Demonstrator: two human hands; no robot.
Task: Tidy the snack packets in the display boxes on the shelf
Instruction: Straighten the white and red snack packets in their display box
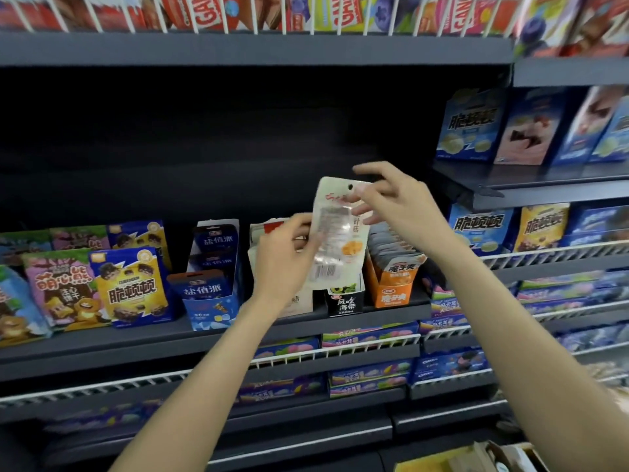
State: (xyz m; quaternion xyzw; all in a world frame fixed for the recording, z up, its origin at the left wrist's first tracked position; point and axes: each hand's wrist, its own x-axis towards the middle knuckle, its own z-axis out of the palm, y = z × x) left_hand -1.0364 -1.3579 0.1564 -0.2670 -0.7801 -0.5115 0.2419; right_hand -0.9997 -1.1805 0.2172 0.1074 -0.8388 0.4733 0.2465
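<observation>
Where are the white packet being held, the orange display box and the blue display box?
white packet [332,233], head view, on its clear middle panel.
orange display box [391,294], head view, on its front wall.
blue display box [207,310], head view, on its front wall.

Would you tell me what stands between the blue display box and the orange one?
In the head view, a white box and a black box, partly behind the held packet.

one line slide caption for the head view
Both hands, left and right, hold a white snack packet above the shelf's display boxes.

white snack packet [335,233] | upright, held aloft | above display boxes [391,287]
</observation>
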